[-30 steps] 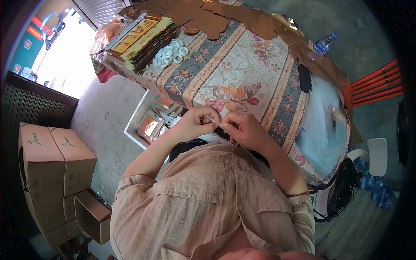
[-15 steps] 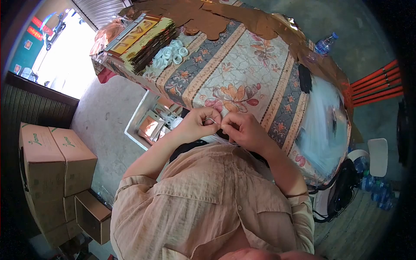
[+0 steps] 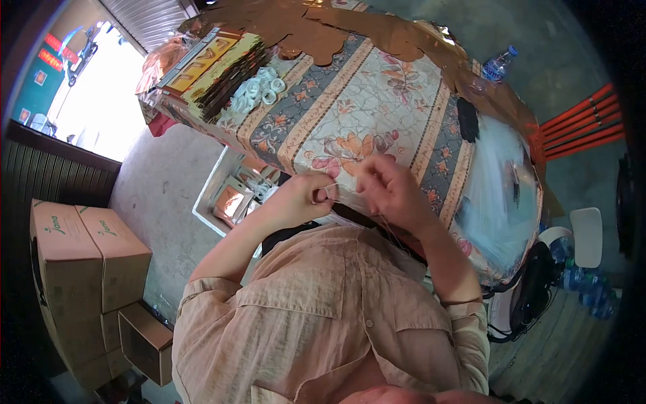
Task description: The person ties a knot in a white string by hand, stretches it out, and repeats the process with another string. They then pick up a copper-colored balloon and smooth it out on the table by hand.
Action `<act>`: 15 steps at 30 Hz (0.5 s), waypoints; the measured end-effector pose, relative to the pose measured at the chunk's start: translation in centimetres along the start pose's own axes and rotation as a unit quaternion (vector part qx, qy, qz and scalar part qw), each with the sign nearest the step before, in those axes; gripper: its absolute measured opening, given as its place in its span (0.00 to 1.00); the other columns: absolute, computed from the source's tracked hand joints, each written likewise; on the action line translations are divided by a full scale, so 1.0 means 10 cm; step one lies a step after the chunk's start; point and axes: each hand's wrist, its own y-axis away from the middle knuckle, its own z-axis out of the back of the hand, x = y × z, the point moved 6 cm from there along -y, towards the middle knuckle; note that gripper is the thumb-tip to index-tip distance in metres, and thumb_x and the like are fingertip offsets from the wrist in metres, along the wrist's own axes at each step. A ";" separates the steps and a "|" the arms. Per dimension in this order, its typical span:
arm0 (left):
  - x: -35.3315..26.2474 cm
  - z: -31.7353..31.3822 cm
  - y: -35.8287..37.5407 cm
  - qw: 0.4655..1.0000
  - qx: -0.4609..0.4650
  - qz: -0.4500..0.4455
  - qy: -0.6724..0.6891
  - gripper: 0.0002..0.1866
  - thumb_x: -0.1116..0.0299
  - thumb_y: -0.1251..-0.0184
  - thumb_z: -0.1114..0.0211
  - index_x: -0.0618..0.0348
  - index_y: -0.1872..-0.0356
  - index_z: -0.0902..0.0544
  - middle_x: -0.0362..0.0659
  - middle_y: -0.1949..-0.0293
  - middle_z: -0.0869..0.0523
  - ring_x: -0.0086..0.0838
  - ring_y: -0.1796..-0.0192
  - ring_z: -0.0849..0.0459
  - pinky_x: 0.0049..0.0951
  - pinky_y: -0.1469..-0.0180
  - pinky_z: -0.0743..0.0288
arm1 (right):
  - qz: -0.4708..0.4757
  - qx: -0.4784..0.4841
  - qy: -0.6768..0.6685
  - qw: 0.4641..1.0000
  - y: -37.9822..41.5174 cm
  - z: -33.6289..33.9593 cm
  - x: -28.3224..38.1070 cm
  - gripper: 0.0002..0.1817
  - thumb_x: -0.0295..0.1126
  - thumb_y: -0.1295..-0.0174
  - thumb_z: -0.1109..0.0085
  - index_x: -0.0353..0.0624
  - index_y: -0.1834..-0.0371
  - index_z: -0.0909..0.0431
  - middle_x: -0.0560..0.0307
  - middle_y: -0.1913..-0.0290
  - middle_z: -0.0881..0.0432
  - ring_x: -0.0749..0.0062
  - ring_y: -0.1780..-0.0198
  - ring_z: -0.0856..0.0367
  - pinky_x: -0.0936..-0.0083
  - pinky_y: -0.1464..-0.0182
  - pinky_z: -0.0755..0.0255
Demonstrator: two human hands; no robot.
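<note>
A thin pale string (image 3: 328,186) runs from the pinched fingers of my left hand (image 3: 311,195) toward my right hand (image 3: 390,192). Both hands are in front of my chest, over the near edge of the patterned tablecloth (image 3: 363,114), and a gap separates them. The fingers of my right hand are curled and blurred; loose thread hangs below them, and what they hold is too small to make out. White ribbon-like rolls (image 3: 259,89) lie on the cloth beside a stack of printed cards (image 3: 219,67).
A white box (image 3: 219,195) with small items stands below the table's left edge. Clear plastic bags (image 3: 496,195) cover the table's right end. A bottle (image 3: 499,64) is beyond the far edge. Cardboard boxes (image 3: 87,249) stand at left, a black bag (image 3: 535,286) at right.
My right hand has moved away from my left hand, to the right and slightly up. The two hands were nearly touching; now the string shows between them. The view has shifted slightly.
</note>
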 end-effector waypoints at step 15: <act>-1.61 0.28 -1.19 0.945 0.044 -0.206 0.252 0.23 0.67 0.33 0.48 0.65 0.40 0.38 0.49 0.57 0.21 0.35 0.49 0.23 0.31 0.45 0.32 | 0.283 -0.148 0.251 0.914 -0.52 1.33 1.89 0.07 0.29 0.35 0.54 0.39 0.59 0.30 0.56 0.66 0.21 0.70 0.65 0.20 0.77 0.63 0.28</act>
